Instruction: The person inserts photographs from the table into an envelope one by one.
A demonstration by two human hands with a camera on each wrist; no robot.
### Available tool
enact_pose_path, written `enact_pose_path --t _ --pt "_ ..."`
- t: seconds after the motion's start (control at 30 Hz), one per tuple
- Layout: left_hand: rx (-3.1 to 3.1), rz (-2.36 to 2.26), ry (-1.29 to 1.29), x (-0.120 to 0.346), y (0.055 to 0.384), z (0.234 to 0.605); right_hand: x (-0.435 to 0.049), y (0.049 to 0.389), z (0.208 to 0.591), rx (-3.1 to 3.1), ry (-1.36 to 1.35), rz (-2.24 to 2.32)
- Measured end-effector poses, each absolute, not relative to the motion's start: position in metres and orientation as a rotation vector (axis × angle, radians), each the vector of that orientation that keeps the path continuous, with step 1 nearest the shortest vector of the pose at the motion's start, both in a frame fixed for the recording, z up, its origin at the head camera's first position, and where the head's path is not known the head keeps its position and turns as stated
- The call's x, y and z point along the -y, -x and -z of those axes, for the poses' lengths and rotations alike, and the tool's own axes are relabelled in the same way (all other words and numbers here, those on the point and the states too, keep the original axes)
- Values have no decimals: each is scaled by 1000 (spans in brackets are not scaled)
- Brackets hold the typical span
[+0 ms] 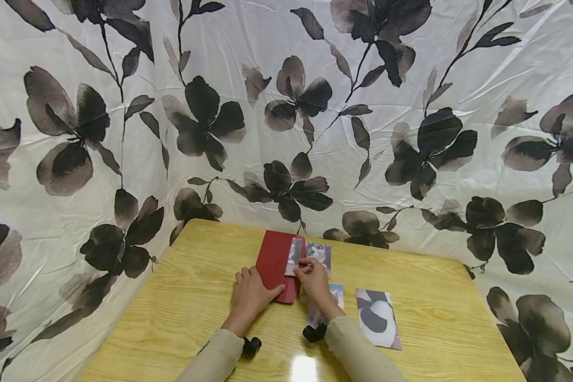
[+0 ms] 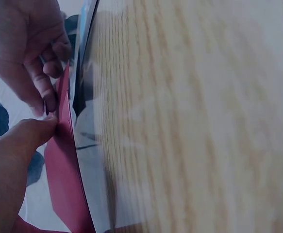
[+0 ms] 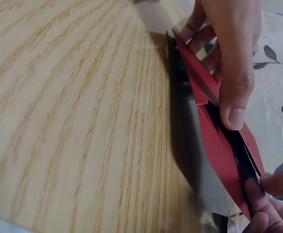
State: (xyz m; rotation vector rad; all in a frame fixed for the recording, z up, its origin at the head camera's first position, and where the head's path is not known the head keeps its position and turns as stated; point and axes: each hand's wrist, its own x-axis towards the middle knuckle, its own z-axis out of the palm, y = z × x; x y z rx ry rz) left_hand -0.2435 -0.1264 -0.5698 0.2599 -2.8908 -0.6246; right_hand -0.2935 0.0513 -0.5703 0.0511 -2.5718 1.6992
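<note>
A red folder [image 1: 272, 254] lies at the far middle of the wooden table. My left hand [image 1: 250, 292] holds its near left part, thumb across the lower portion; in the right wrist view that thumb [image 3: 236, 114] presses on the folder beside a dark gap. My right hand [image 1: 313, 281] pinches the edge of a photo print [image 1: 293, 257], which appears as a narrow strip against the folder's right side. How far the print sits inside the folder cannot be told. In the left wrist view the red folder [image 2: 66, 165] is edge-on, and my right fingertips [image 2: 44, 99] meet its upper edge.
A cat photo [image 1: 319, 255] lies just right of the folder. Another photo [image 1: 336, 292] is partly covered by my right forearm, and a third photo [image 1: 379, 318] lies farther right. A floral cloth [image 1: 248, 122] hangs behind the table [image 1: 434, 297].
</note>
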Motion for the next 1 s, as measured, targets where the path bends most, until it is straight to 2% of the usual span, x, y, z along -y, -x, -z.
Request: enact_pose_path --t 0.73,1.0 --pt "2893 642 -267 126 238 572 -35 293 570 2675 -20 -1523" --pt "2886 650 -255 126 243 572 -34 294 565 2700 -89 -1505"
